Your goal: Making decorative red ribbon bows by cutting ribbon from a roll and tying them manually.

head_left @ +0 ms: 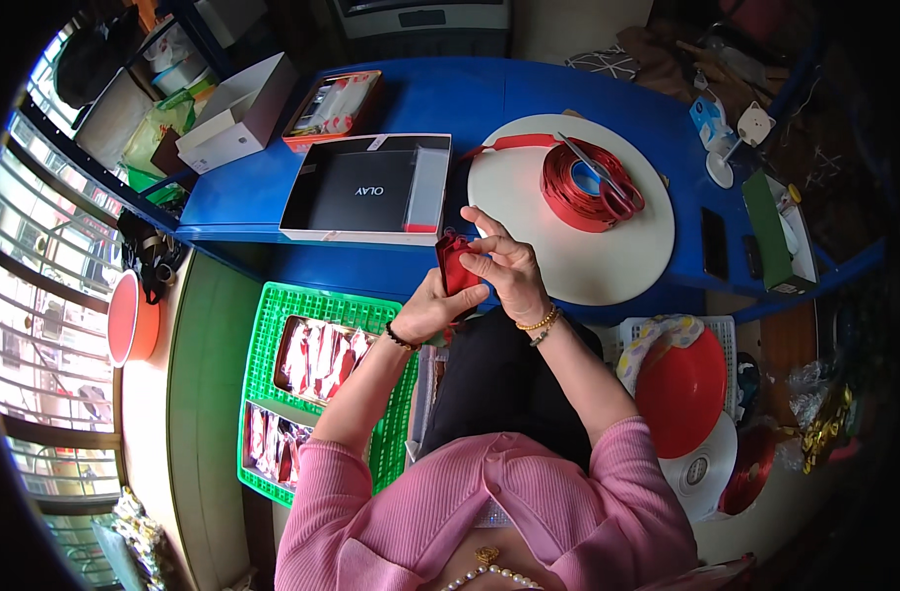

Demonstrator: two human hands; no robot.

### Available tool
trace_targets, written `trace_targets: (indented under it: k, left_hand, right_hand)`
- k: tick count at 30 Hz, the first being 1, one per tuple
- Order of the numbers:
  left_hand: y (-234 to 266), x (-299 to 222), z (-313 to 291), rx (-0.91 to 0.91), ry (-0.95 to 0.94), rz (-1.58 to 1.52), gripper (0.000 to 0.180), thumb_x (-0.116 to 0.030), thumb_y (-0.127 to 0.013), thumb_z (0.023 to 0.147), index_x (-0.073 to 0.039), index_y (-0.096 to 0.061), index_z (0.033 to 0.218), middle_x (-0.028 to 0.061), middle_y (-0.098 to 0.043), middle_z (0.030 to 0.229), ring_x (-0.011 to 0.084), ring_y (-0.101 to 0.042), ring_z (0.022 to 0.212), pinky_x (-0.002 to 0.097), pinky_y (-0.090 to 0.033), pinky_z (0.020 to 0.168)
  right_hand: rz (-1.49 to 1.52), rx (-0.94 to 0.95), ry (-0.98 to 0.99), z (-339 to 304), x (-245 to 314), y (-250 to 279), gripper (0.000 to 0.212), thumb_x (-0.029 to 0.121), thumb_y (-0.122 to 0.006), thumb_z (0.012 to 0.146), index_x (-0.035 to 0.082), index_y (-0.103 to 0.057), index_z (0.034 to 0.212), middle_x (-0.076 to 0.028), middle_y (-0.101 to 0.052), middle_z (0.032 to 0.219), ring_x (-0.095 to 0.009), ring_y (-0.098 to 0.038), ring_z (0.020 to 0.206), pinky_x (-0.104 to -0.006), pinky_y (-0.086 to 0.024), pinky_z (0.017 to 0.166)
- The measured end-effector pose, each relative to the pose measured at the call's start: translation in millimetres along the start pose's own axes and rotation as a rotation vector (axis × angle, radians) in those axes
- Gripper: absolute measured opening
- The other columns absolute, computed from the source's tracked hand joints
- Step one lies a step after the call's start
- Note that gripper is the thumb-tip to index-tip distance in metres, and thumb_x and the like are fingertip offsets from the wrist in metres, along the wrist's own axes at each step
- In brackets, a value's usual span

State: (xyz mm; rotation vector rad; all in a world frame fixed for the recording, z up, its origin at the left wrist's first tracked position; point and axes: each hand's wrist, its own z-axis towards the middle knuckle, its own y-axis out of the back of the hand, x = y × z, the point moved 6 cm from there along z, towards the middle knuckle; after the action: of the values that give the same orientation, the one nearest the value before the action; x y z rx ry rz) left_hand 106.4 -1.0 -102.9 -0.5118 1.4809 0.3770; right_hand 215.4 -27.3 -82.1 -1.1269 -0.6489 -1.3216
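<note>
In front of my lap, I hold a small piece of folded red ribbon (pixel 456 266) between both hands. My left hand (pixel 432 309) is closed on its lower part, thumb against the ribbon. My right hand (pixel 510 274) pinches its right side with thumb and finger, while its other fingers stick up. Just beyond lies a round white board (pixel 509 231) carrying a roll of red ribbon (pixel 568 197) with a blue core. A red strip runs from the roll to the left. Scissors (pixel 608 175) with red handles rest on top of the roll.
A shallow black-and-white box (pixel 356 189) and an orange-rimmed box (pixel 310 123) sit on the blue table (pixel 235 202). A dark phone (pixel 713 242) and green box (pixel 773 231) stand right. Below left, a green basket (pixel 348 300) holds trays of red-and-silver pieces. A red disc (pixel 678 394) lies below right.
</note>
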Motion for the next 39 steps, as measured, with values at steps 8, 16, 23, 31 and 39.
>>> trace_targets:
  k: [8,16,23,31,39]
  left_hand:
    - [-0.3,-14.7,-3.4,-0.175,0.06,-0.156,0.027,-0.029,-0.048,0.094,-0.004,-0.057,0.095,-0.0015,-0.056,0.077,0.0057,-0.05,0.064,0.0207,-0.039,0.053]
    - [58.8,-104.1,4.3,-0.127,-0.315,-0.394,0.037,-0.034,-0.036,0.097,-0.005,-0.05,0.081,-0.0006,-0.036,0.059,0.0119,-0.034,0.053,0.0317,-0.038,0.07]
    - [140.0,-59.8,13.3,-0.536,-0.186,-0.336,0.047,-0.045,-0.033,0.096,-0.007,-0.049,0.075,-0.0017,-0.035,0.058,0.0092,-0.031,0.049,0.0268,-0.037,0.06]
    - [39.9,13.9,6.8,-0.077,-0.001,-0.212,0.067,-0.054,-0.056,0.082,-0.006,-0.04,0.126,-0.0002,-0.051,0.092,0.0073,-0.049,0.079,0.0224,-0.041,0.065]
    - [8.1,16.9,2.3,-0.063,0.123,-0.067,0.036,-0.018,-0.057,0.089,-0.007,-0.043,0.12,-0.0011,-0.052,0.089,0.0065,-0.049,0.072,0.0192,-0.039,0.063]
  right_hand:
    - [-0.01,0.036,-0.03,-13.8,-12.7,0.1,0.071,0.028,-0.076,0.073,0.002,-0.039,0.128,-0.011,-0.039,0.132,-0.021,-0.04,0.122,-0.0368,-0.03,0.103]
    - [-0.17,0.451,-0.589,-82.6,-83.0,-26.3,0.059,0.029,-0.068,0.082,-0.001,-0.036,0.121,-0.008,-0.059,0.101,-0.013,-0.059,0.09,-0.0279,-0.046,0.081]
    - [0.229,0.411,-0.197,-56.0,-14.1,-28.3,0.028,-0.003,-0.058,0.084,0.0,-0.056,0.112,-0.013,-0.049,0.123,-0.02,-0.047,0.115,-0.0322,-0.039,0.096]
    - [0.019,0.228,0.083,11.9,11.2,-13.5,0.015,0.009,-0.066,0.08,0.005,-0.067,0.094,-0.011,-0.04,0.137,-0.024,-0.031,0.131,-0.0387,-0.027,0.105]
    - [-0.195,0.132,0.047,11.8,-10.8,0.2,0.029,0.021,-0.068,0.08,0.003,-0.063,0.102,-0.011,-0.045,0.133,-0.022,-0.037,0.127,-0.0382,-0.029,0.104]
